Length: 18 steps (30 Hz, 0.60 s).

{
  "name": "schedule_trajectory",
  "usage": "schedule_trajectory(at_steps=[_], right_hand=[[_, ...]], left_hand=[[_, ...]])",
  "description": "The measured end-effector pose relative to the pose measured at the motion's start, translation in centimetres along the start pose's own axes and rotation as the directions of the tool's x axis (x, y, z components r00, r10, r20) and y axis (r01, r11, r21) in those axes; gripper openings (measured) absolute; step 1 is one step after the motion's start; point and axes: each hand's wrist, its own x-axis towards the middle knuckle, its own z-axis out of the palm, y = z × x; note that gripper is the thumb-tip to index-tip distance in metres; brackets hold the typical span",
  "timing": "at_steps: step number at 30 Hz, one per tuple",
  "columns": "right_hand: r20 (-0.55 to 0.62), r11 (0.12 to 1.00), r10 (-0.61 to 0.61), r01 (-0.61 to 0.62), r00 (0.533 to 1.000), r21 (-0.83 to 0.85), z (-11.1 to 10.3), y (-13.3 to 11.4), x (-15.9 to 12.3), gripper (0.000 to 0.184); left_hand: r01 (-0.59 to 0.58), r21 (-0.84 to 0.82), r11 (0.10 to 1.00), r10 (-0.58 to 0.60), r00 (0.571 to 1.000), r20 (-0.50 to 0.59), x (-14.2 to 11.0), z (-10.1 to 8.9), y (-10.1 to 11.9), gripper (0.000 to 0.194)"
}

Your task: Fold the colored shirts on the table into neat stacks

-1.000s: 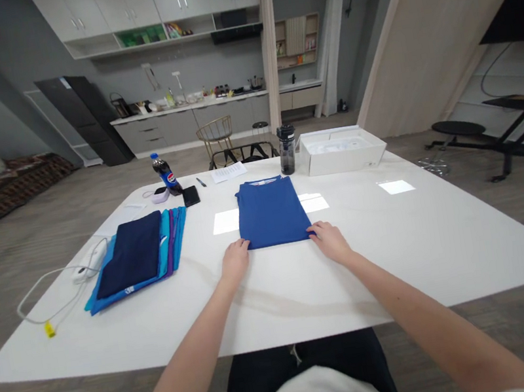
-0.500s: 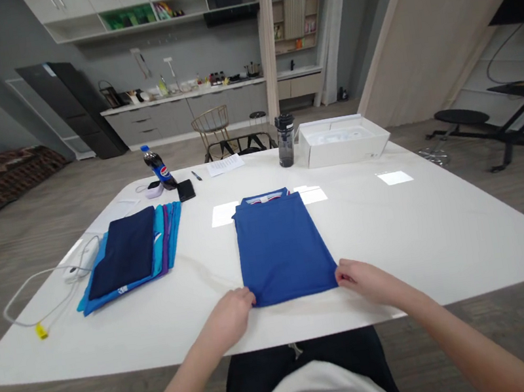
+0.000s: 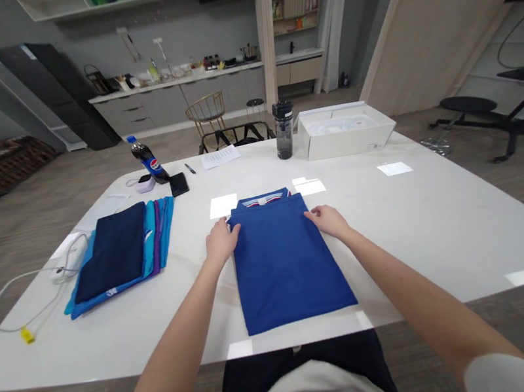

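A folded blue polo shirt (image 3: 289, 264) lies flat in front of me, its collar at the far end with red and white trim inside. My left hand (image 3: 222, 239) is at its upper left edge, thumb apart from the fingers and over the fabric's border. At the upper right edge is my right hand (image 3: 330, 221), its fingers bent and loosely apart, fingertips touching the side of the shirt. To the left lies a stack of folded clothes, a navy garment (image 3: 114, 249) on top of blue, teal and purple ones.
On the white table (image 3: 417, 231) stand a cola bottle (image 3: 150, 161), a dark drinking bottle (image 3: 284, 131) and a white box (image 3: 346, 133). A black phone (image 3: 179, 184), a pen (image 3: 190, 168) and a paper sheet (image 3: 220, 157) lie at the back. A white cable (image 3: 5, 287) hangs at the left.
Both hands have moved from the shirt's near corners up to its sides close to the collar. The camera view has tilted down slightly.
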Motion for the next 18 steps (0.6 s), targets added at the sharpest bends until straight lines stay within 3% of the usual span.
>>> schedule_trajectory(at_steps=[4,8,13,18], right_hand=[[0.012,0.995,0.086,-0.085,0.996,-0.056,1.0,-3.0,2.8,0.046],[-0.033,0.988,0.056,-0.060,0.998,-0.142,2.0,-3.3,2.9,0.038],[-0.092,0.982,0.048,-0.064,0.995,-0.180,1.0,0.2,3.0,0.036],[-0.150,0.982,0.091,-0.114,0.985,-0.151,-2.5,6.7,3.9,0.038]], left_hand=[[0.093,0.017,0.996,-0.094,0.988,0.121,4.1,1.5,0.4,0.048],[0.014,0.011,1.000,-0.015,0.996,0.084,5.1,3.0,0.5,0.036],[-0.073,0.022,0.997,0.072,0.995,0.064,5.7,4.8,3.8,0.032],[-0.199,0.035,0.979,0.195,0.977,0.087,6.7,7.1,11.4,0.032]])
